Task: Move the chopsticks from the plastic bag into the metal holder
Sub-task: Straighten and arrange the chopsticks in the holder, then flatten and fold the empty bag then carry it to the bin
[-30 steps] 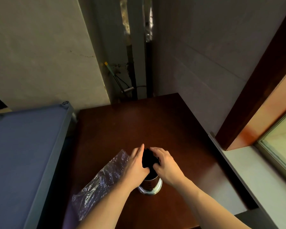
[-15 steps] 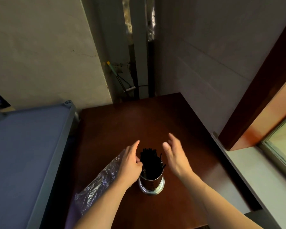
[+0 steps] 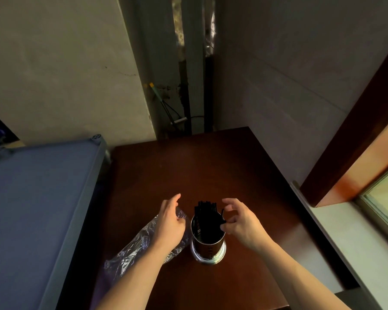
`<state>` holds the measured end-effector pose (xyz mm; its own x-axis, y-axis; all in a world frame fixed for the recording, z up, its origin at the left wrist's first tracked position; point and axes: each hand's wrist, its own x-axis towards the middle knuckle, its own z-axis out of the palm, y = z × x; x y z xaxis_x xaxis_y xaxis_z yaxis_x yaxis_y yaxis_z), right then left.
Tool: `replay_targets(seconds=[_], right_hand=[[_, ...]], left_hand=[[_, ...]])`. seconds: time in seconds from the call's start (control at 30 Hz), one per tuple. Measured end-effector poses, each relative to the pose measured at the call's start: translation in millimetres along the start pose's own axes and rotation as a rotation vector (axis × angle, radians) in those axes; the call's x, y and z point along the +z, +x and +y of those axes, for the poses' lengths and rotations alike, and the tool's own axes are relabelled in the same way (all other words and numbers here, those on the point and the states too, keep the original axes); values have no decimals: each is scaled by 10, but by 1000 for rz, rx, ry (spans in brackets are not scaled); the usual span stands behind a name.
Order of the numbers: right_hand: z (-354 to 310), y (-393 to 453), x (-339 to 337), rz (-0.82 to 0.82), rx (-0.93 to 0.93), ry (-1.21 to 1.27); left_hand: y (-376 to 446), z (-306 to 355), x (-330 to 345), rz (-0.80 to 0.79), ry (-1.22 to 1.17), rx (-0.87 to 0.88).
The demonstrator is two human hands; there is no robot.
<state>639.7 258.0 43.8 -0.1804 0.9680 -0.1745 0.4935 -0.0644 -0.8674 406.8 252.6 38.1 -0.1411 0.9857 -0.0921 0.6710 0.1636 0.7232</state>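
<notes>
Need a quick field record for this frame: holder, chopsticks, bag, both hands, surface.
holder: metal holder upright on the table
chopsticks: black chopsticks bundled in the holder, tops above the rim
bag: plastic bag crumpled flat on the table left of the holder; contents not discernible
left hand: fingers relaxed, over the bag's near-holder end, holding nothing
right hand: at the holder's right rim, fingertips pinching a stray chopstick
left of table: blue surface

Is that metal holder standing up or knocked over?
Upright. The metal holder stands on its round base on the table, mouth upward, with the black chopsticks sticking up out of it.
</notes>
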Motion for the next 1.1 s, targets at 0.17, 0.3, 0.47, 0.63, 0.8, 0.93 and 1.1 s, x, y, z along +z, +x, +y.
replay_targets(seconds=[0.17, 0.3, 0.47, 0.63, 0.8, 0.93, 1.1], right_hand=[[-169, 95, 48, 41, -23, -46], [-291, 131, 96, 69, -78, -63], [-425, 112, 122, 179, -202, -109], [-584, 59, 209, 216, -341, -128], [-798, -10, 496, 133, -431, -142], [-882, -58, 777, 63, -446, -157], [-861, -92, 1168, -23, -406, -187]], left_hand=[[-42, -72, -63, 27, -20, -20], [-65, -101, -107, 50, -49, 5], [-95, -182, -158, 64, -63, 7], [-158, -374, -200, 62, -38, -3], [-226, -617, -273, 29, -23, -47], [-240, -810, -305, 2, 43, -87], [-300, -1118, -328, -40, 119, -162]])
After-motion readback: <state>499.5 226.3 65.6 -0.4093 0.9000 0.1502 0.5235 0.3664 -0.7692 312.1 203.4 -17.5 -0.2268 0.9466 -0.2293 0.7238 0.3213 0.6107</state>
